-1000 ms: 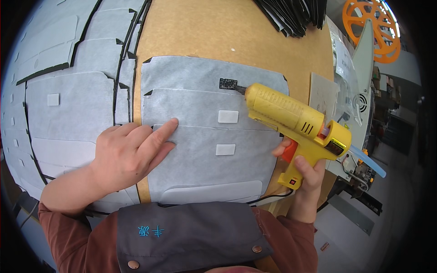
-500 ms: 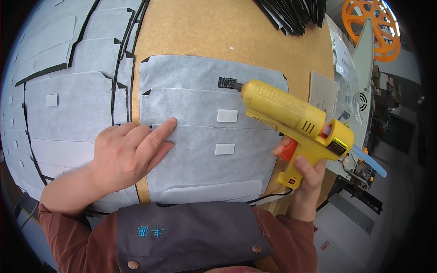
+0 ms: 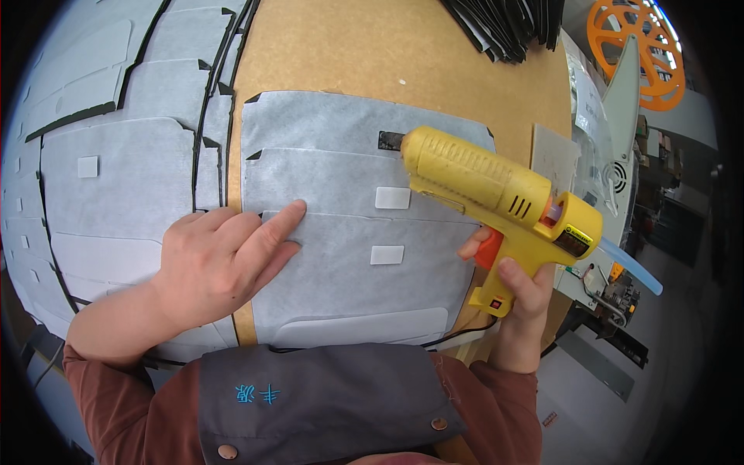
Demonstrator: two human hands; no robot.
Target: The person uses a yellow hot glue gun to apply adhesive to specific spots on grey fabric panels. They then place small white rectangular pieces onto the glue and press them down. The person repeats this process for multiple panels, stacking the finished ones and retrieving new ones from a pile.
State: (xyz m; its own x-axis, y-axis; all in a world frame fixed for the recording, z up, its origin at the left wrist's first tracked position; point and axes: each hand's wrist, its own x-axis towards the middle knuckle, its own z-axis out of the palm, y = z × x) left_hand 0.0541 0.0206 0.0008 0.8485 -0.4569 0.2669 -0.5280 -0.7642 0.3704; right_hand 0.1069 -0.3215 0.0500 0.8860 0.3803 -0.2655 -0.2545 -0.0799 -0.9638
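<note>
My right hand (image 3: 523, 294) is wrapped round the handle of a yellow hot glue gun (image 3: 480, 170), a finger at its orange trigger. A translucent glue stick (image 3: 634, 267) sticks out of its back end. The nozzle is at a small black rectangular patch (image 3: 388, 141) on the uppermost of several overlapping pale grey fabric panels (image 3: 333, 260). Whether the tip touches the patch, I cannot tell. Two white rectangular pieces (image 3: 393, 198) lie on the lower panels. My left hand (image 3: 213, 260) rests on the panels' left side, holding nothing, index finger and thumb stretched out.
More pale grey panels with black edges (image 3: 116, 170) cover the left side of the brown table (image 3: 325, 46). A stack of black-edged pieces (image 3: 508, 27) lies at the far right. Beyond the table's right edge stand a machine (image 3: 616, 170) and an orange reel (image 3: 639, 50).
My right hand has shifted the glue gun slightly left and up, its nozzle now covering more of the black patch. My left hand stays at the same place on the panels.
</note>
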